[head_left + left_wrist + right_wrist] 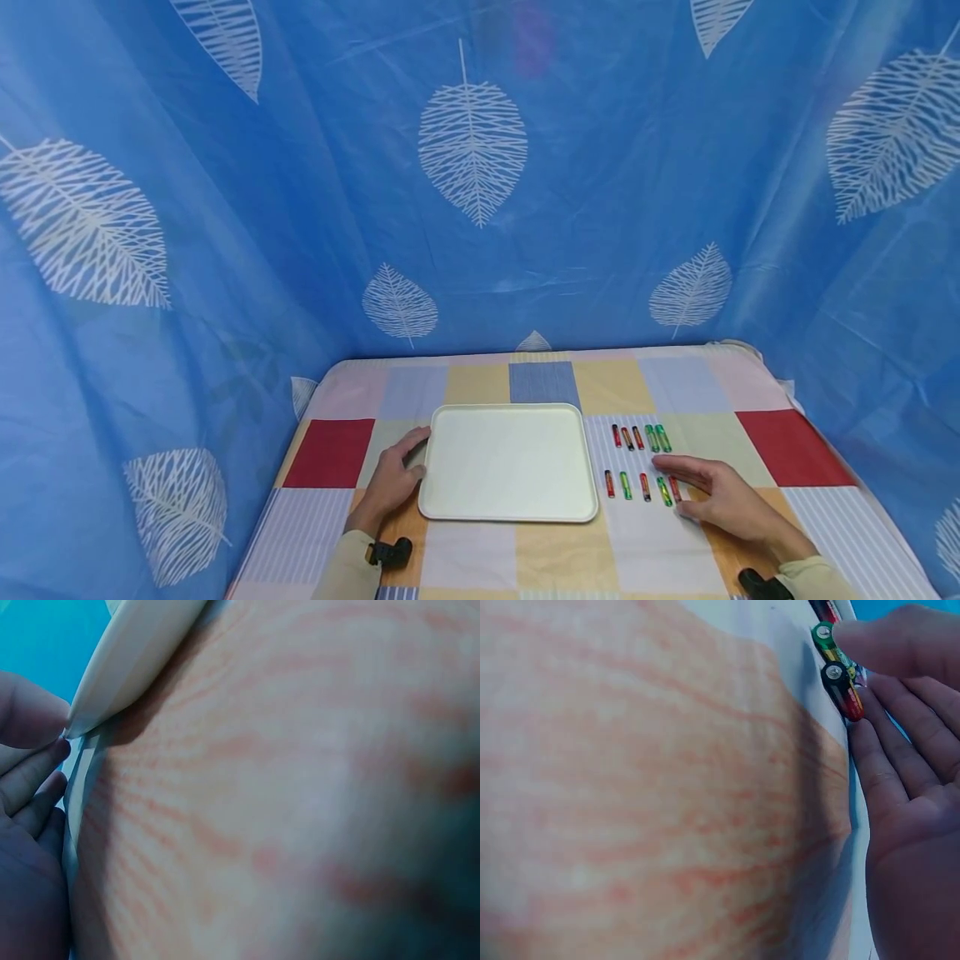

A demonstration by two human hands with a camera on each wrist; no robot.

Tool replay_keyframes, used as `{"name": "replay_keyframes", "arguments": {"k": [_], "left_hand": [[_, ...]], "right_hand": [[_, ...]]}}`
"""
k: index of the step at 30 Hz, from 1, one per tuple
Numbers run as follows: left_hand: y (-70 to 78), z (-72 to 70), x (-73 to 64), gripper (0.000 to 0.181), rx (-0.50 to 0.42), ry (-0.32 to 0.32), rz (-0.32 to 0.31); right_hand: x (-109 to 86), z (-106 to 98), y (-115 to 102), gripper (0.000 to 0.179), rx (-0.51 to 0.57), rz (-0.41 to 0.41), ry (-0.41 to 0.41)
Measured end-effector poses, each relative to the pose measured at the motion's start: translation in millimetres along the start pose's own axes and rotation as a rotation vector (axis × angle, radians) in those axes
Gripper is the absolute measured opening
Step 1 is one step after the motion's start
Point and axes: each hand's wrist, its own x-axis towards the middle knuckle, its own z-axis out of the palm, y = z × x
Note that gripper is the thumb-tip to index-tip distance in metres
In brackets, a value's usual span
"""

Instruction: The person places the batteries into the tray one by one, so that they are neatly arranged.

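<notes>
A white rectangular tray (510, 462) lies on the table. At its left edge is my left hand (392, 479), and in the left wrist view the thumb (30, 712) meets the rim of the tray (127, 667) with the fingers extended below. To the right of the tray, small red-and-black and green batteries lie in two rows. My right hand (723, 496) is over the right end of the near row, fingers extended, beside a red battery (675, 489) and a green battery (664, 492). In the right wrist view the thumb is close by a green battery (823, 634); contact is unclear.
A patchwork-patterned cloth (558, 554) covers the table. The far row holds a red battery (617, 435) and a green battery (663, 437) among others. Blue curtains (570, 250) with white leaf prints hang behind and on both sides.
</notes>
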Motion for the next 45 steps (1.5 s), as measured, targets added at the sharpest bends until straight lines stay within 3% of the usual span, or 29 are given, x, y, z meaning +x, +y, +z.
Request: {"name": "replay_keyframes", "arguments": {"k": [13,33,41,45], "left_hand": [[-2.0,-1.2,1.3,0.066,0.012,0.017,0.006],[-4.6,-1.8,-0.4,0.066,0.003,0.006,-0.010],[-3.6,-1.9,-0.3,0.064,0.034,0.011,0.022],[-5.2,-1.8,-0.2,0.065,0.030,0.014,0.033]], "right_hand": [[-0.5,5.3,0.5,0.070,-0.139,0.000,0.056],[-3.4,17.0,-2.5,0.062,-0.210,0.033,0.142],[-4.9,12.7,-12.5,0.064,-0.172,0.077,0.168],[-3.1,8.6,-20.4,0.061,-0.181,0.055,0.167]]}}
